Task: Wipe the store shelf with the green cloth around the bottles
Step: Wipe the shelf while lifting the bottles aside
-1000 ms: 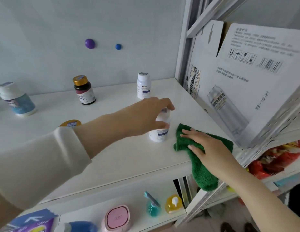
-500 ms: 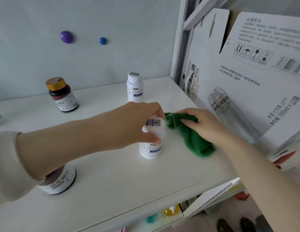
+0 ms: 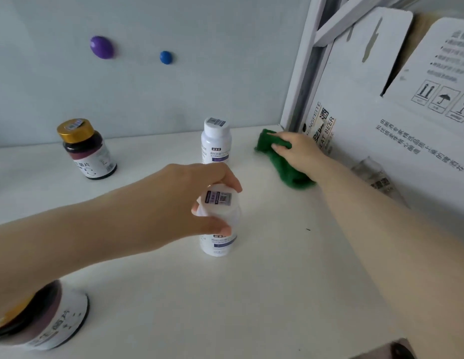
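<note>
Green cloth [image 3: 290, 174], thick and fuzzy like terry towelling, lies bunched in the far right corner of the smooth white store shelf [image 3: 277, 268], just beside the printed cardboard box [image 3: 381, 141]. The right hand [image 3: 299, 155] rests palm-down on it, fingers laid over the pile, pressing it to the board. The left hand [image 3: 189, 200] curls round the cap of a white plastic bottle with a blue label [image 3: 219, 246] near the middle of the shelf. Whether its base is lifted clear I cannot tell.

The job looks only partway done. The wipe is at the right rear corner, and the board appears not yet reached around the second white bottle [image 3: 216, 141] at the back, the dark glossy bottle with a gold cap [image 3: 85, 151] and its twin at the near left [image 3: 52, 320]. A small dark speck [image 3: 308, 229] sits right of the held bottle. The bottles are hard, upright cylinders, and the soft cloth should fold easily round their bases.
</note>
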`<move>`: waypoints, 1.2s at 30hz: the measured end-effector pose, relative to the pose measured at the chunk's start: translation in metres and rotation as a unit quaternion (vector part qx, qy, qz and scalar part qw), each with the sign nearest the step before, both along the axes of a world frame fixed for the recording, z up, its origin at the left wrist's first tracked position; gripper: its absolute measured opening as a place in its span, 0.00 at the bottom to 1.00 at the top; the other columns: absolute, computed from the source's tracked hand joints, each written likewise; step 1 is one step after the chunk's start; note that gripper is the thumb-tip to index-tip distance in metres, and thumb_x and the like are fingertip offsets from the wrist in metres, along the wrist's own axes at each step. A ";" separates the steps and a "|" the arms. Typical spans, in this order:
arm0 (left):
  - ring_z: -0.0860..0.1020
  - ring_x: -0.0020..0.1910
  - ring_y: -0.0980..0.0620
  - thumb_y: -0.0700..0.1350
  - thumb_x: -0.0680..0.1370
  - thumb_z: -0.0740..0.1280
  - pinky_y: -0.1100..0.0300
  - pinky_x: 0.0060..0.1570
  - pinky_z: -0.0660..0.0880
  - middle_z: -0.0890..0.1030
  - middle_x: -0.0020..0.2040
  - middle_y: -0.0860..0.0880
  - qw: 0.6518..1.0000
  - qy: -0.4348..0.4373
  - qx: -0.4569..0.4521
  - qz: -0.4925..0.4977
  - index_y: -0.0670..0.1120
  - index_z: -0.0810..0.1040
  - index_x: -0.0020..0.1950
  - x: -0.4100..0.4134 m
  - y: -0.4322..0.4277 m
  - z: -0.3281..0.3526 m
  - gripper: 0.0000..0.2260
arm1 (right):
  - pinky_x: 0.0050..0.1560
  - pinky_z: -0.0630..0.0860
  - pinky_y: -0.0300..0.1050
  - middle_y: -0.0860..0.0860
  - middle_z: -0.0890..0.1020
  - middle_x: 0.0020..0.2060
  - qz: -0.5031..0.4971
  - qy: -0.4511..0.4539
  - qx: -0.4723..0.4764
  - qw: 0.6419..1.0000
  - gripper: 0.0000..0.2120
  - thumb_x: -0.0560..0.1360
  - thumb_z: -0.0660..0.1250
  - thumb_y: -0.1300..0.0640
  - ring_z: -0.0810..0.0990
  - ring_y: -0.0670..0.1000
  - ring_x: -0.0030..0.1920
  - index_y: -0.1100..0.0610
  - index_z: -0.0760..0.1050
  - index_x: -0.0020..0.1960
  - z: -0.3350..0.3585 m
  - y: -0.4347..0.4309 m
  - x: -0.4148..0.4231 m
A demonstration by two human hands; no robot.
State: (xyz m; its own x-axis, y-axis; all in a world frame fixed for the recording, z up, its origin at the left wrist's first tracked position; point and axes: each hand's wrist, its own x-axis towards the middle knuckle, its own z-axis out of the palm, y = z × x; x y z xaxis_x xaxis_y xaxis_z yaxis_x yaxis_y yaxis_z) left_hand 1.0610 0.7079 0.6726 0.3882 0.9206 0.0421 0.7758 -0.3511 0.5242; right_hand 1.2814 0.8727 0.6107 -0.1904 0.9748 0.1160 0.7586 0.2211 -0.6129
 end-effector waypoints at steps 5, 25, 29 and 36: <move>0.80 0.43 0.61 0.65 0.54 0.65 0.64 0.46 0.78 0.78 0.47 0.66 1.000 -0.014 0.007 0.022 0.69 0.69 0.50 0.008 -0.001 0.000 0.24 | 0.63 0.60 0.38 0.47 0.70 0.69 0.080 -0.067 0.013 0.994 0.20 0.76 0.62 0.54 0.67 0.51 0.68 0.44 0.68 0.67 0.000 0.016 -0.002; 0.73 0.43 0.65 0.56 0.65 0.69 0.72 0.41 0.70 0.74 0.42 0.66 1.000 0.011 -0.018 -0.006 0.64 0.71 0.52 0.000 -0.021 0.011 0.17 | 0.50 0.76 0.34 0.43 0.84 0.46 0.178 0.192 -0.164 0.951 0.10 0.69 0.65 0.50 0.81 0.42 0.49 0.39 0.80 0.48 0.030 -0.221 0.035; 0.74 0.44 0.64 0.54 0.67 0.71 0.73 0.35 0.70 0.73 0.42 0.66 1.000 0.020 -0.007 -0.011 0.62 0.72 0.53 0.001 -0.030 0.010 0.17 | 0.46 0.75 0.35 0.42 0.83 0.41 -0.029 0.169 0.050 0.984 0.13 0.75 0.64 0.59 0.80 0.43 0.42 0.40 0.78 0.46 0.036 -0.166 0.036; 0.76 0.42 0.61 0.55 0.65 0.69 0.67 0.39 0.71 0.74 0.43 0.66 1.000 0.011 0.013 -0.007 0.64 0.71 0.52 0.001 -0.040 0.015 0.17 | 0.54 0.60 0.29 0.49 0.74 0.65 -0.040 -0.038 0.017 0.998 0.19 0.76 0.63 0.58 0.71 0.50 0.64 0.49 0.70 0.66 -0.004 -0.177 0.014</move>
State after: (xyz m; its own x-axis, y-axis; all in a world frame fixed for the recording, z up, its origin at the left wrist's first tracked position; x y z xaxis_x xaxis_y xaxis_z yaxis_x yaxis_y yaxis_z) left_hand 1.0619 0.6674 0.6875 0.4017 0.9140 0.0568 0.7821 -0.3747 0.4979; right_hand 1.2958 0.6958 0.6068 -0.1222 0.9830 0.1372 0.8184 0.1780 -0.5463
